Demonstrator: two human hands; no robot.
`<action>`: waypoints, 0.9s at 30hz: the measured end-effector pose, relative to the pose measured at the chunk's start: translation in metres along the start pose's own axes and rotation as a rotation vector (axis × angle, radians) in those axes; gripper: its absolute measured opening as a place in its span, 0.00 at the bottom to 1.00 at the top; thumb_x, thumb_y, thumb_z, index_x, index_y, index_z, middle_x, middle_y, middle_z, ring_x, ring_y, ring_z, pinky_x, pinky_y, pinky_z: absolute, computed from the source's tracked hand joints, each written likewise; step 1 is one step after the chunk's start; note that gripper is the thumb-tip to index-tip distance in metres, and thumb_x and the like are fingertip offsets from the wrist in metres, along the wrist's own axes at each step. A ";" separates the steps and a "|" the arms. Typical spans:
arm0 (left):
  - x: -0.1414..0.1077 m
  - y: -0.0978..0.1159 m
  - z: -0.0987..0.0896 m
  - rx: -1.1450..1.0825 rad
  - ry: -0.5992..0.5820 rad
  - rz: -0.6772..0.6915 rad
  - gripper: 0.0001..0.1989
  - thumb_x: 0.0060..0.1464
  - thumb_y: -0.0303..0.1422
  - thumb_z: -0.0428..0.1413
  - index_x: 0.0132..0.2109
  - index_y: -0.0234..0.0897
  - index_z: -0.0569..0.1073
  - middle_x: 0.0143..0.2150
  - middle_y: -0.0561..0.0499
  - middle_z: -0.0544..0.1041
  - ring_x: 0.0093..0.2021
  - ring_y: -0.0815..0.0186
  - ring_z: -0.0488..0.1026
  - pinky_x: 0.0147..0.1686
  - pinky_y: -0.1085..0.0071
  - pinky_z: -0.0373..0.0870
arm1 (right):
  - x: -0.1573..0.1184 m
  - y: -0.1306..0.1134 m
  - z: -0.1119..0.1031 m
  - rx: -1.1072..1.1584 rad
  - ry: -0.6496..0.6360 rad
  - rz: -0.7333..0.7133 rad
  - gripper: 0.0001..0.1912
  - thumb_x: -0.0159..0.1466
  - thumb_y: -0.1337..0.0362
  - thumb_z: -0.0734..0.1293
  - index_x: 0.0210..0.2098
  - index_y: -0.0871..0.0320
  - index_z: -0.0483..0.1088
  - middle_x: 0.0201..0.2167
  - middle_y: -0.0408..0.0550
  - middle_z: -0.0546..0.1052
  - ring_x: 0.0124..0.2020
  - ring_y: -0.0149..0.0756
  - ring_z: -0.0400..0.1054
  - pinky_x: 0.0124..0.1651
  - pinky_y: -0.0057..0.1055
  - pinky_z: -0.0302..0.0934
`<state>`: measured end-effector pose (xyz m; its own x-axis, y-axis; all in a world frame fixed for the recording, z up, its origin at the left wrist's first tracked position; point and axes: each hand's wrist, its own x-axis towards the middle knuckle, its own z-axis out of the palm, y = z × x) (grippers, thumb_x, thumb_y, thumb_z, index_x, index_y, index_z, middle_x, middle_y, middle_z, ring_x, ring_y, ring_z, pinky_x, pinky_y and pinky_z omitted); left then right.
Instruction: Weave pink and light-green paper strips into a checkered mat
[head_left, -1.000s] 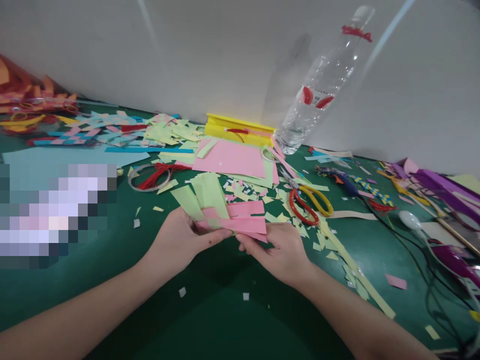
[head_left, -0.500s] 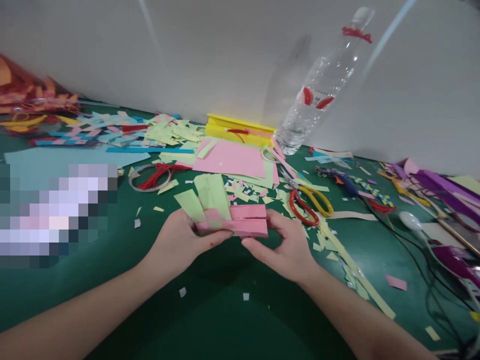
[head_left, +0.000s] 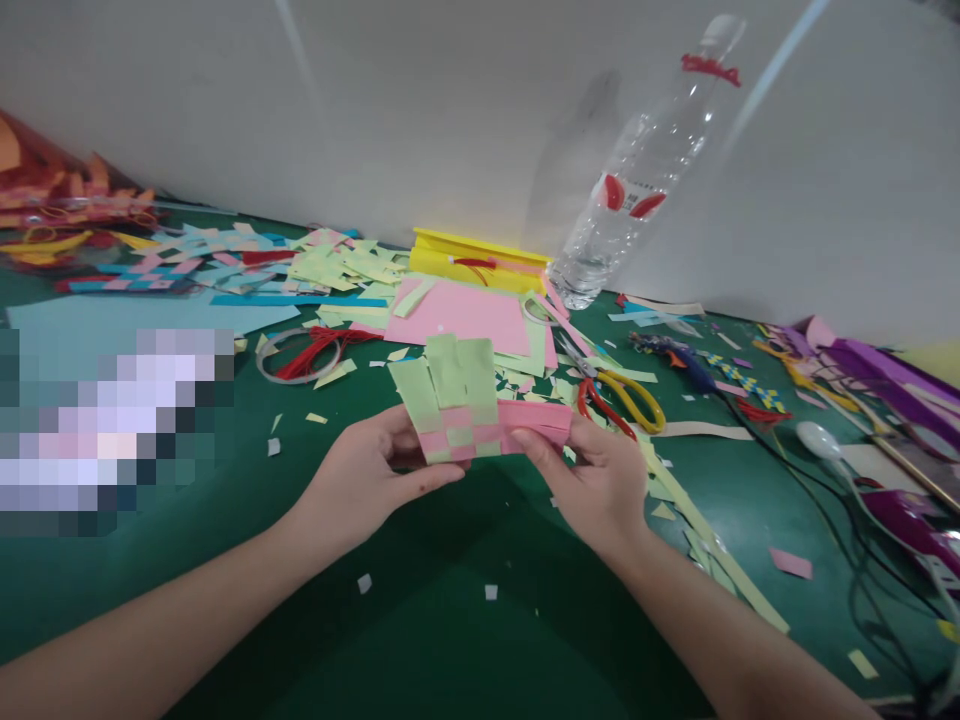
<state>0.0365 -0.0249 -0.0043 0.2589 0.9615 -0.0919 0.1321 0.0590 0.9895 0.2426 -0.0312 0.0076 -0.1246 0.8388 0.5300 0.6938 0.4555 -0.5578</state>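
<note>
A woven paper piece [head_left: 459, 430] of pink and light green strips is held up above the green table. Its green strips fan upward on the left, and its pink strips point right. My left hand [head_left: 379, 465] is closed on the lower left part, thumb along the bottom edge and fingers behind. At the right end, my right hand [head_left: 592, 475] pinches the pink strips between thumb and fingers. Behind the piece lie a pink sheet [head_left: 461, 312] and small paper scraps. Scissors [head_left: 630, 400] with red and yellow handles lie beyond my right hand.
A clear bottle [head_left: 622, 200] leans on the wall behind a yellow folded paper [head_left: 480, 268]. To the left are a tape ring [head_left: 262, 358] with red cord and a pale blue sheet [head_left: 135, 318]. A purple glue gun [head_left: 904, 522] and cables lie at the right.
The woven piece has shifted right and turned, showing more of its checkered weave. My right hand has moved right, and its thumb now presses on the pink strips.
</note>
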 end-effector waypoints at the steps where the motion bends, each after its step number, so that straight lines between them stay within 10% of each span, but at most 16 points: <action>1: 0.000 0.000 0.000 -0.003 -0.007 0.002 0.20 0.43 0.38 0.65 0.45 0.41 0.75 0.37 0.49 0.82 0.38 0.56 0.80 0.40 0.65 0.77 | 0.000 0.000 0.000 0.007 0.005 0.014 0.14 0.62 0.56 0.65 0.26 0.56 0.76 0.18 0.43 0.74 0.17 0.29 0.63 0.19 0.26 0.54; 27: 0.003 0.002 -0.002 -0.006 -0.069 -0.049 0.06 0.45 0.33 0.63 0.34 0.41 0.80 0.31 0.54 0.83 0.34 0.64 0.79 0.34 0.75 0.76 | 0.001 0.001 0.001 0.078 0.032 -0.024 0.08 0.60 0.62 0.68 0.26 0.57 0.76 0.21 0.41 0.79 0.20 0.27 0.69 0.21 0.21 0.59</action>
<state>0.0356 -0.0216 -0.0024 0.3180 0.9366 -0.1471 0.1401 0.1070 0.9843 0.2419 -0.0293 0.0071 -0.1168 0.8180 0.5633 0.6331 0.4983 -0.5923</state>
